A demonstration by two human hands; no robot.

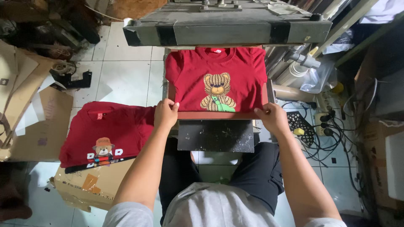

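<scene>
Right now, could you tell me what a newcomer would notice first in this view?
First, the red shirt with a teddy-bear print, spread flat on the press bed in the middle, under the raised grey press plate. The left hand and right hand grip its lower corners. To the left, a stack of red shirts with another bear print lies on a cardboard box.

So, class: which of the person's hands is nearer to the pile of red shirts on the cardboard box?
Left. The left hand grips the pressed shirt's near-left corner, just beside the pile; the right hand holds the opposite corner, farther away.
</scene>
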